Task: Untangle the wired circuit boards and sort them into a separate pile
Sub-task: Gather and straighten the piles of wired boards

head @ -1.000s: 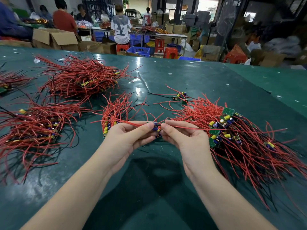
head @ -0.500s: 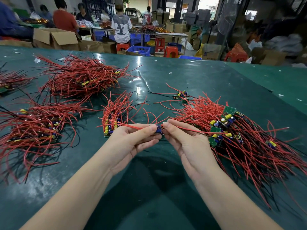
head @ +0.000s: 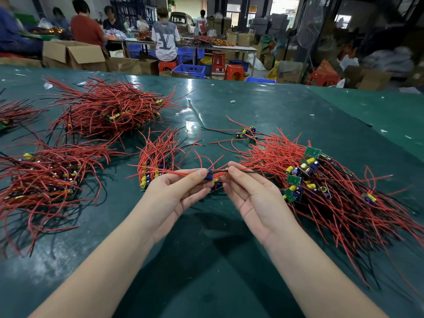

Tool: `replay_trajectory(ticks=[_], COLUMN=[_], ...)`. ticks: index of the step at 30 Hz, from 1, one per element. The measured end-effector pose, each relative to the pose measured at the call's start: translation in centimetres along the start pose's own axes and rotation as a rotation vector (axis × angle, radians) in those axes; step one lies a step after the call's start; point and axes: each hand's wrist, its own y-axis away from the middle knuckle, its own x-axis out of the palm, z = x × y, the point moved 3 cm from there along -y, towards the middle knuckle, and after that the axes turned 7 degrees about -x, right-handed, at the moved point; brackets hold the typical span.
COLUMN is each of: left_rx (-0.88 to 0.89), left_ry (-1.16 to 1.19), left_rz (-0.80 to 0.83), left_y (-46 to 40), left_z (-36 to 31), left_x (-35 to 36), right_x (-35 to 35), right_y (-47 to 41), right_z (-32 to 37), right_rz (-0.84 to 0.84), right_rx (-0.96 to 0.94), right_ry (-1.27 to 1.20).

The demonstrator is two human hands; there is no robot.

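I am holding one small circuit board (head: 213,180) up in front of me, just above the green desk (head: 263,106), pinching it from both sides: my left hand (head: 176,196) is gripping its left end between thumb and fingertips, and my right hand (head: 252,198) is pinching its right end, where a red and a black lead are running off toward the right. Both palms are turned up, and the other fingers are lying loosely extended under the board. The board's wires are trailing both ways, left over the small sorted pile (head: 156,161) and right into the big tangled heap (head: 332,191), and I cannot tell whether they are fully free of that heap. That is where I judge the trouble could be starting: if a lead is looped through its neighbours and I am pulling hard, I could be dragging several other boards across the desk, or straining the solder joint where the wire meets the board. A loose pinch could also be letting the board slip and drop back into the tangle. Two larger finished bundles (head: 107,111) are lying well apart on the left, so a careless sweep of the trailing wires seems likeliest to disturb only the nearest pile.
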Motion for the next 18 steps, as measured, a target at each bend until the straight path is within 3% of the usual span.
replay_trajectory(ticks=[12, 18], left_rx=[0.017, 0.029], left_ry=[0.017, 0.047], left_rz=[-0.020, -0.090], left_y=[-0.3, -0.4], left_z=[-0.2, -0.5], left_x=[-0.4, -0.9], right_x=[-0.1, -1.0], right_y=[-0.3, -0.8], right_z=[0.3, 1.4], right_rz=[0.001, -0.052], right_rx=[0.098, -0.074], right_ry=[-0.052, 0.106])
